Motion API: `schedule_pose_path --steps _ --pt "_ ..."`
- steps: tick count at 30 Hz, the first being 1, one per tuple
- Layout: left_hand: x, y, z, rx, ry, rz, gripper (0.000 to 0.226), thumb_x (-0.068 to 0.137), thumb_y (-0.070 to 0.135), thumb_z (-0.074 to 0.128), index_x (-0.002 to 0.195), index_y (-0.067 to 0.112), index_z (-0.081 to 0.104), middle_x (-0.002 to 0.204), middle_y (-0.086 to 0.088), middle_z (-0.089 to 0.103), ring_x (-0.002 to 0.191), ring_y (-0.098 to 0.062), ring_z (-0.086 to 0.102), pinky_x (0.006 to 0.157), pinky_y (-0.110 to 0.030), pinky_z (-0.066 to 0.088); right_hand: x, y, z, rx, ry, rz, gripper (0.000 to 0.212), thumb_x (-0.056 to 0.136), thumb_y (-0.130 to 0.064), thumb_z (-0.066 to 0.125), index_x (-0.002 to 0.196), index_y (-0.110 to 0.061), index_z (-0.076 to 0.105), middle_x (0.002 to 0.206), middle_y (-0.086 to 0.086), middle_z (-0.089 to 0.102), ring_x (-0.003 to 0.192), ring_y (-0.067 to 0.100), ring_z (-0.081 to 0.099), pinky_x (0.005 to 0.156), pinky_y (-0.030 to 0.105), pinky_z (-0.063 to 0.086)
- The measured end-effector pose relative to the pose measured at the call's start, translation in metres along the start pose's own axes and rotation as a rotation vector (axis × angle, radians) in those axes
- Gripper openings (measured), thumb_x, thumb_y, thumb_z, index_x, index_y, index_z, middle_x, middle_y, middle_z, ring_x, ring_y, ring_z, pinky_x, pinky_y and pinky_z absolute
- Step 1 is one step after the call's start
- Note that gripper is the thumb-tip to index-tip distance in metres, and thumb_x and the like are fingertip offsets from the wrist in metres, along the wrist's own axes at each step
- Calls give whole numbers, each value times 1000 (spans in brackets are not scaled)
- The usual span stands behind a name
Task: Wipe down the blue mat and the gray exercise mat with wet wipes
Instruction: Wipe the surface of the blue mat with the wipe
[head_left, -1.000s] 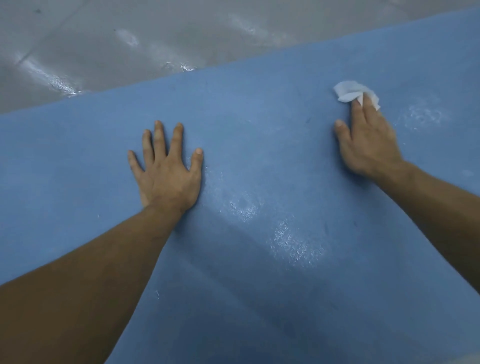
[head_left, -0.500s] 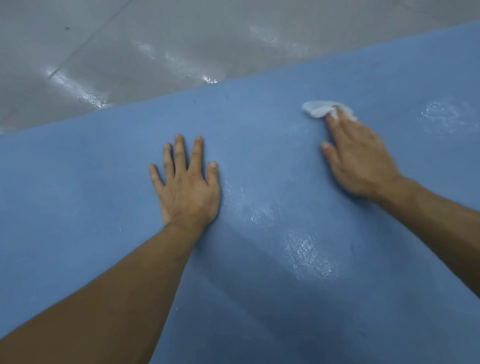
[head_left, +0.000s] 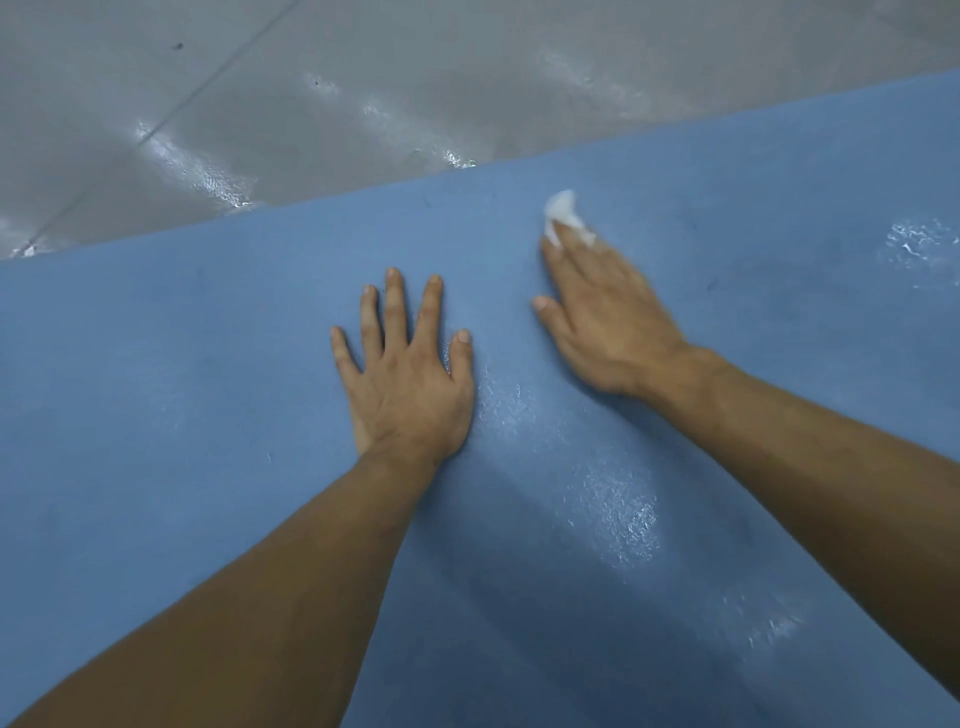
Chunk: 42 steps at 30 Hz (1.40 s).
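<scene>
Across most of our view lies the wide blue foam mat (head_left: 156, 415), its far edge running slantwise, rising from left to right against the glossy gray floor (head_left: 363, 78). The mat's surface is matte with fine dark specks. Wet glistening patches (head_left: 618, 514) show between and below our hands, and another shines near the right edge. Close to the mat's far edge sits the small crumpled white wet wipe (head_left: 563, 213), lying on the mat at the fingertips of our right hand (head_left: 608, 322). That hand reaches forward from the right, palm down, its fingers straight and close together, pressing the wipe against the mat. Its thumb sticks out to the left, clear of the wipe, so nothing is pinched. The hand is blurred, and we cannot tell how much of the wipe is tucked beneath the fingers. Our left hand (head_left: 410, 374) lies flat on the mat just beside the right one, palm down, fingers spread wide and pointing toward the far edge, apart from the wipe. Both forearms are bare and stretch in from the lower corners.
</scene>
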<state>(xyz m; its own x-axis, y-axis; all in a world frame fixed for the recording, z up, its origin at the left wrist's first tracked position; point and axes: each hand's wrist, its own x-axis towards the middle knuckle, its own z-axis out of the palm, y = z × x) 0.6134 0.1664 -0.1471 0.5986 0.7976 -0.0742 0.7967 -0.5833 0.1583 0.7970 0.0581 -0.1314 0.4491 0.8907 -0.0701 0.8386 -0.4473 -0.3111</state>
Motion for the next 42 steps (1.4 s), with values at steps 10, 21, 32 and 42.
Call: schedule_pose_path --steps 10,21,32,42 --pt "1 0 -1 9 -11 1 64 102 59 10 164 42 0 173 7 -10 159 -17 -11 127 -55 -4 2 80 -23 -108 116 211 75 101 -48 24 163 -6 18 170 18 18 152 41 28 123 50 22" --pt "1 2 -1 7 -12 6 65 102 59 11 164 41 2 173 6 -8 159 -18 -11 126 -56 -4 46 68 -29 39 158 344 79 100 -46 26 164 -1 12 172 20 9 159 36 12 129 46 12" --pt "1 2 -4 3 -32 6 66 101 60 10 164 42 2 173 8 -9 159 -16 -12 126 -56 -5 62 17 -15 -13 45 68 65 109 -41 31 166 -14 15 173 8 14 158 29 17 126 42 12" --pt "2 3 -6 3 -40 9 66 100 60 8 164 42 0 173 8 -12 158 -15 -14 127 -55 -6 35 110 -46 19 139 435 75 103 -44 30 163 -2 16 171 21 12 157 40 16 127 50 15"
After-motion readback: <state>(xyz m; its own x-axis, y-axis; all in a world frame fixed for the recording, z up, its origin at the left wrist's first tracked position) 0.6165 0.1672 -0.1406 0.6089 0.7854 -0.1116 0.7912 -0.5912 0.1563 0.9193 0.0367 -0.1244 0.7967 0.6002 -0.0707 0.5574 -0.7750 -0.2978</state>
